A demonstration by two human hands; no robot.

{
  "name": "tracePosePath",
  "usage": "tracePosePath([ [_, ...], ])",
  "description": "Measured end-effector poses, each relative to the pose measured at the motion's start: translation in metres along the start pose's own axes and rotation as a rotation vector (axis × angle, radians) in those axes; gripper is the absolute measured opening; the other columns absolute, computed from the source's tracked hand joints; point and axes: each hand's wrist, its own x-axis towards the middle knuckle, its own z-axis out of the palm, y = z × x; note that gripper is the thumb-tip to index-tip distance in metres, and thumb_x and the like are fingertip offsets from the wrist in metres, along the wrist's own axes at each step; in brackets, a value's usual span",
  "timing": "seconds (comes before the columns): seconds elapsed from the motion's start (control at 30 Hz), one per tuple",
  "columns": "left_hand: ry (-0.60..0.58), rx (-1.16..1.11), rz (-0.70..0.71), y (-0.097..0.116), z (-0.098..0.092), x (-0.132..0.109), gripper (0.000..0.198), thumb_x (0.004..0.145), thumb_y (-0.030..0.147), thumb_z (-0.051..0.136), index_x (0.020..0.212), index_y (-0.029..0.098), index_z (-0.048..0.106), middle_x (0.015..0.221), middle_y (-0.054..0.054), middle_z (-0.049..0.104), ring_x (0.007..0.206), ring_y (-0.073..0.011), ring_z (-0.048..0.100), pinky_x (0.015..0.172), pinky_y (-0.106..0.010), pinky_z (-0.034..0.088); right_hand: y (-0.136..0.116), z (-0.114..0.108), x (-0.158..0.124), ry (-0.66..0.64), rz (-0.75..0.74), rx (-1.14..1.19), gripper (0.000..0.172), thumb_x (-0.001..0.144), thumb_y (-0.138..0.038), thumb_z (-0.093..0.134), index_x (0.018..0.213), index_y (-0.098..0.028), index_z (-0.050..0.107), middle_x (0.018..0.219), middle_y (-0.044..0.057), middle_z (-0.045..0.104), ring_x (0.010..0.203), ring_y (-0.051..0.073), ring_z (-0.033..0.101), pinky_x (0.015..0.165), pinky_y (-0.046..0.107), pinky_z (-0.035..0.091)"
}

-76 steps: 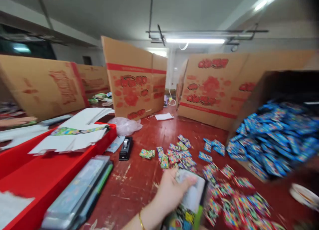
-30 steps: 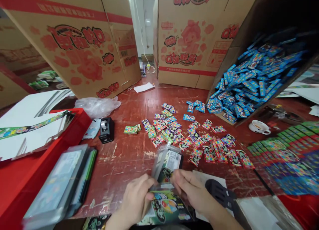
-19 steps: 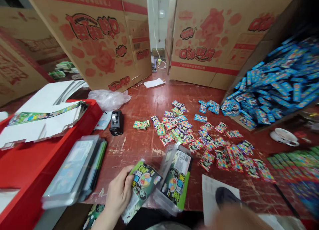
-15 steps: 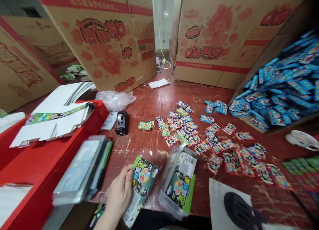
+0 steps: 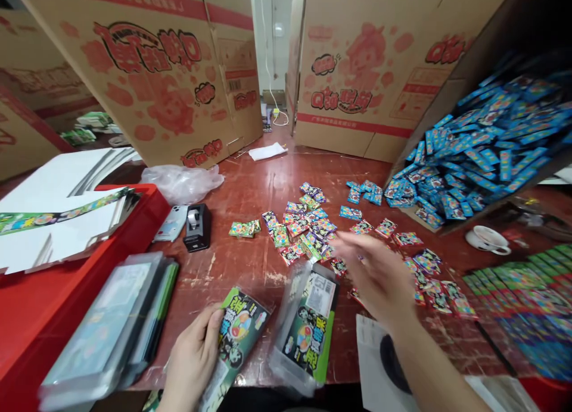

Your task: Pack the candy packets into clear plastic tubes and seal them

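head view, as i read it from my station:

- left hand (image 5: pixel 192 358): low in frame at the table's near edge. fingers are curled round the left edge of a green card (image 5: pixel 239 331), thumb on its printed face; the card is tilted, its top corner leaning right.
- clear box (image 5: pixel 308 328): lies on the table (image 5: pixel 236 269) just right of the card, with a green printed insert inside and its lid end pointing away from me. i see neither hand touching it.
- right hand (image 5: pixel 379 278): blurred, above the table beyond the box. fingers are loosely spread, palm down, and i see nothing in it. it hangs over the near side of the packets.
- packets (image 5: pixel 308 227): small multicoloured sachets scattered across mid-table, with a few blue ones at the far edge.
- blue packets (image 5: pixel 473 150): a heap spilling from a tipped carton, far right.
- cup (image 5: pixel 485 239): white, on the table below that heap.
- tape dispenser (image 5: pixel 196 226): black, left of the packets, with a phone (image 5: pixel 172 222) just beside it.
- plastic bag (image 5: pixel 181 183): crumpled, behind the dispenser.
- red crate (image 5: pixel 67 293): far left, with white flat sheets on top.
- clear trays (image 5: pixel 107 322): stacked against the crate's near side.
- cartons (image 5: pixel 147 84): big, red-printed, standing along the back.
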Motion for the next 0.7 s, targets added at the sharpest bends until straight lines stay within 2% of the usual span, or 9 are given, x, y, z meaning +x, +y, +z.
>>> tracePosePath([
  [0.13,-0.024,0.032,0.045,-0.003,0.002,0.001,0.039,0.088,0.050,0.039,0.087,0.021,0.065,0.089,-0.005,0.075,0.081,-0.0216,0.071,0.071,-0.027,0.056,0.058,0.050,0.038,-0.186,0.043,-0.256,0.039,0.076,-0.023,0.063,0.114,-0.013,0.059,0.100,0.012,0.065,0.098,0.028,0.058,0.088,0.044,0.046],
  [0.23,-0.029,0.046,0.087,-0.002,0.005,0.003,0.040,0.088,0.050,0.039,0.096,0.021,0.064,0.092,-0.005,0.075,0.082,-0.0213,0.071,0.071,-0.027,0.056,0.081,0.065,0.041,-0.240,0.075,-0.275,0.036,0.079,-0.018,0.055,0.114,-0.015,0.059,0.099,0.011,0.065,0.094,0.025,0.060,0.084,0.039,0.047],
  [0.33,-0.041,0.042,0.132,-0.001,0.007,0.006,0.040,0.090,0.048,0.038,0.107,0.021,0.062,0.103,-0.005,0.073,0.091,-0.0208,0.070,0.076,-0.028,0.056,0.086,0.055,0.036,-0.283,0.174,0.004,0.039,0.083,-0.023,0.049,0.122,-0.018,0.052,0.090,0.005,0.064,0.069,0.016,0.059,0.063,0.028,0.049],
  [0.43,-0.063,0.032,0.177,0.001,0.011,0.011,0.038,0.090,0.047,0.038,0.109,0.023,0.061,0.105,-0.004,0.073,0.092,-0.0196,0.070,0.077,-0.027,0.056,0.083,0.039,0.028,-0.320,0.287,0.308,0.043,0.078,-0.029,0.058,0.119,-0.019,0.051,0.076,-0.001,0.057,0.053,0.010,0.050,0.050,0.023,0.043],
  [0.53,-0.077,0.024,0.222,0.004,0.016,0.016,0.035,0.091,0.045,0.039,0.109,0.024,0.061,0.105,-0.002,0.073,0.092,-0.0185,0.070,0.078,-0.026,0.056,0.077,0.031,0.022,-0.274,0.328,0.450,0.042,0.072,-0.028,0.067,0.112,-0.020,0.053,0.071,-0.004,0.051,0.051,0.008,0.047,0.048,0.020,0.040],
  [0.7,-0.086,0.021,0.261,0.013,0.018,0.017,0.034,0.091,0.043,0.040,0.110,0.023,0.060,0.105,-0.002,0.073,0.093,-0.0184,0.069,0.079,-0.026,0.055,0.063,0.028,0.014,-0.229,0.470,0.672,0.047,0.066,-0.031,0.075,0.107,-0.023,0.053,0.073,-0.004,0.060,0.062,0.012,0.058,0.059,0.024,0.047],
])
